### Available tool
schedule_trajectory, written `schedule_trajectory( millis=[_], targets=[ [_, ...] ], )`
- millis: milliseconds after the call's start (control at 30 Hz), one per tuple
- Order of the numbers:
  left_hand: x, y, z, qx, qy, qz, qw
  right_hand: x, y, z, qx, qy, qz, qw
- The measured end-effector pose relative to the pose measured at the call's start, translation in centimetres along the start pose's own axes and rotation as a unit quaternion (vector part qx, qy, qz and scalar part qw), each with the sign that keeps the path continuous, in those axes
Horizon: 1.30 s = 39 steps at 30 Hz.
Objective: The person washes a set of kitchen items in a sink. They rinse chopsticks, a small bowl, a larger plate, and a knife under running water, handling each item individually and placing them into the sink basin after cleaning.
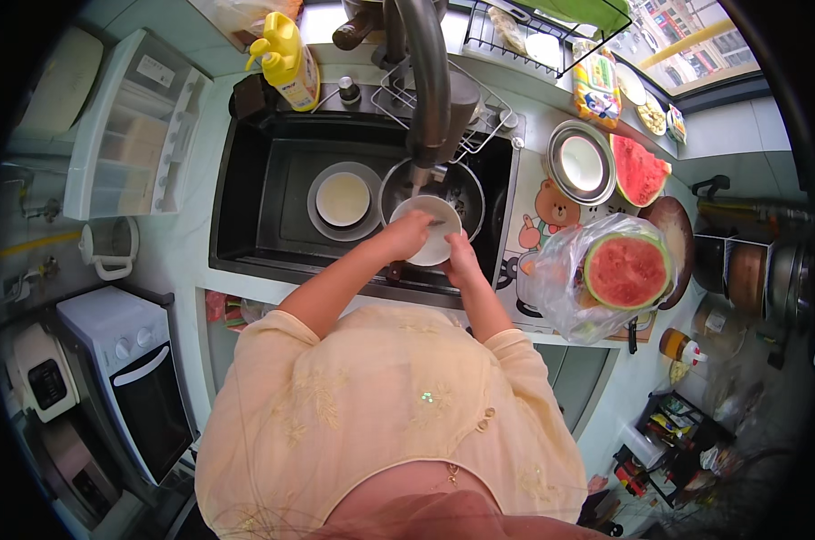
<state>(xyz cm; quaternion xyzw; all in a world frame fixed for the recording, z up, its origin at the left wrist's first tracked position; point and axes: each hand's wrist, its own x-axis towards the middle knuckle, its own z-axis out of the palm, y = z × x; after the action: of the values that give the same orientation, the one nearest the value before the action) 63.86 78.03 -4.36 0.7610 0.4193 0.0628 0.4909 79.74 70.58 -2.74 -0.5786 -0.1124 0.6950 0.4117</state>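
Note:
Below the spout of a dark kitchen tap (429,101), a white bowl (437,246) is held tilted over the sink. My right hand (462,260) grips its right rim. My left hand (407,235) lies over the left rim with fingers inside the bowl. A small dark item shows at those fingertips; what it is and whether the hand grips it cannot be told. Behind the bowl, partly hidden, sits a round metal pan or basin (471,185) in the black sink (286,223). To its left, a smaller white bowl (343,199) rests in a grey bowl (319,219).
A yellow pump bottle (298,77) stands behind the sink, near a wire rack (495,111). On the right counter are steel bowls (556,169), a watermelon wedge (638,172), a cut watermelon (627,270) in a plastic bag and a knife handle (633,337). Plastic drawers (124,135) stand left.

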Motion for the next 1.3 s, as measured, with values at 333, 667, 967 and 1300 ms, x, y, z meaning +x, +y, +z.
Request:
schedule_trajectory(
  millis=[333,667,967,1300],
  targets=[
    [-4.9,-2.0,-6.1,-0.384,0.001,-0.236,0.893,-1.4,-1.1,2.9,0.051,-0.051,0.048,0.996],
    [-7.3,0.5,-6.7,-0.506,-0.015,-0.290,0.812,2.8,0.0,3.4,-0.080,-0.025,-0.076,0.994],
    [-5.8,-2.3,-4.6,-0.500,-0.015,-0.298,0.813,3.5,-0.5,7.0,-0.734,0.020,-0.376,0.566],
    [-7.6,-2.0,-6.7,-0.512,0.084,-0.290,0.804,-3.3,-7.0,9.8,-0.750,-0.048,-0.211,0.625]
  ],
)
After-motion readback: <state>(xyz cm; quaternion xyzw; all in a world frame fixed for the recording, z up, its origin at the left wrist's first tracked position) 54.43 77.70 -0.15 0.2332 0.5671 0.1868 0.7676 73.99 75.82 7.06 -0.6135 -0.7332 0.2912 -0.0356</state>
